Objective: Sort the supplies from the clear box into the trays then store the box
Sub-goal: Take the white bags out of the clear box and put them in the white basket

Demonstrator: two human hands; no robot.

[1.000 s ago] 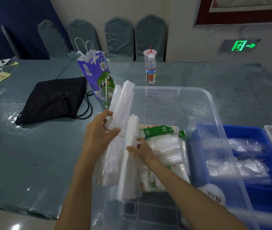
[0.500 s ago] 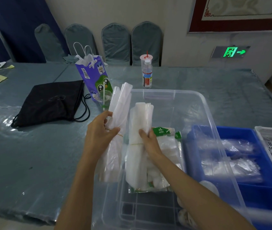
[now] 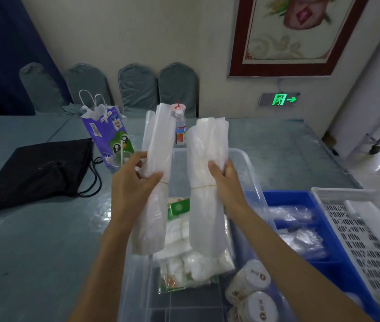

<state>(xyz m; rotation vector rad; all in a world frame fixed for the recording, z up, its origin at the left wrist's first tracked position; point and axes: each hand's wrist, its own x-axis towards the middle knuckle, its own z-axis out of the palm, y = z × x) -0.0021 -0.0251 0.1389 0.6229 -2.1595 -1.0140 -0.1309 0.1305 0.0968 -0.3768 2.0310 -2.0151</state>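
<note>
Item: two rolled bundles of white translucent plastic bags, each banded with a thin yellow elastic. Left hand (image 3: 135, 182) has fingers and thumb curled round the left bundle (image 3: 155, 177); right hand (image 3: 227, 182) grasps the right bundle (image 3: 206, 182) the same way. Both stand near upright, apart from each other, above the clear plastic storage box (image 3: 247, 173).

Remaining in box: a green-printed packet of white items (image 3: 179, 231) on the floor beneath the bundles, and sleeves of white paper-cup lids (image 3: 251, 289) at 5 o'clock.

Receiving trays, 3 to 4 o'clock of the box: blue plastic tray (image 3: 300, 196), already holding clear film packets; white slotted plastic tray (image 3: 361, 228) just beyond it.

Progress, as judged — sorting partly done; two bundles in hand unplaced, packet and lids still boxed, box not stored.

Clearances: the near box wall rises between the hands and the blue tray, so the bundles likely need lifting over it. At 9 to 11 o'clock — black drawstring bag (image 3: 40, 173) and purple paper gift bag (image 3: 107, 135); clear water bottle (image 3: 180, 131) at 12.
</note>
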